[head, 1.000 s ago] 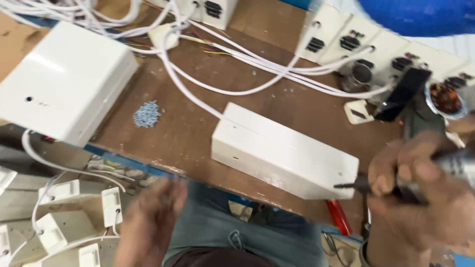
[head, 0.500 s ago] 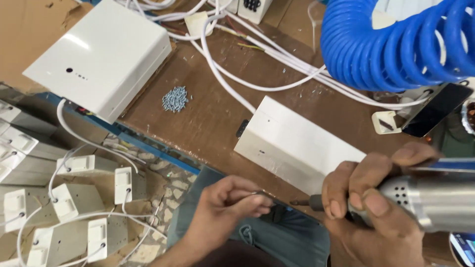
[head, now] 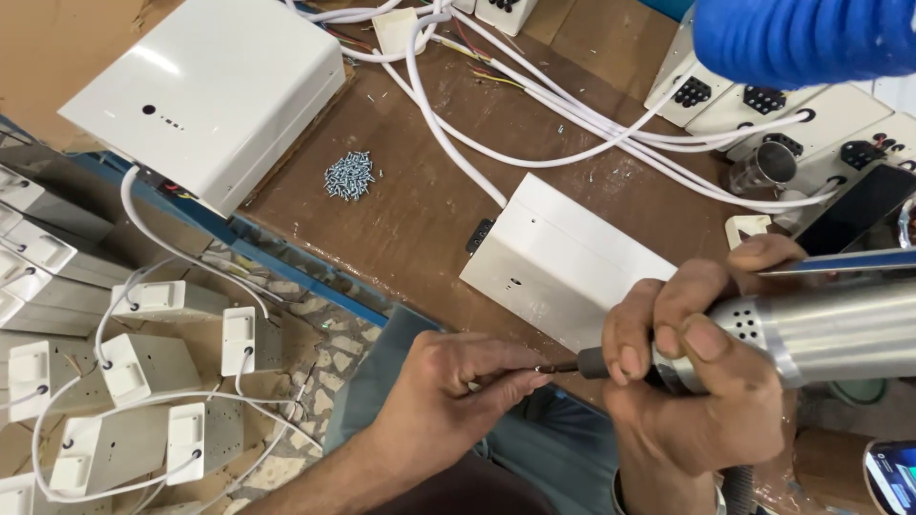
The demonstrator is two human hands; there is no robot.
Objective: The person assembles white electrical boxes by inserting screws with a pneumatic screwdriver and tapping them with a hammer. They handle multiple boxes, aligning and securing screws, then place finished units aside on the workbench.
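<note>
My right hand [head: 701, 381] grips a silver pneumatic screwdriver [head: 830, 329] held level, its dark bit pointing left. My left hand [head: 458, 386] pinches a small screw [head: 546, 368] against the bit's tip, in front of the table edge above my lap. Just behind both hands lies a white metal box [head: 563, 262] on the brown table [head: 410, 210], with a white cable running into its far end. A small pile of screws [head: 349, 175] sits on the table to the left of that box.
A larger white box [head: 205, 95] lies at the table's left edge. White cables [head: 572, 124] cross the back. White socket panels [head: 792, 114], a blue coiled air hose [head: 801, 38] and a dark phone [head: 849, 210] are at right. Several small white boxes [head: 143, 367] lie on the floor left.
The view has shifted. My left hand rose from my lap to the screwdriver bit, and now holds a screw at its tip. My right hand stays on the tool.
</note>
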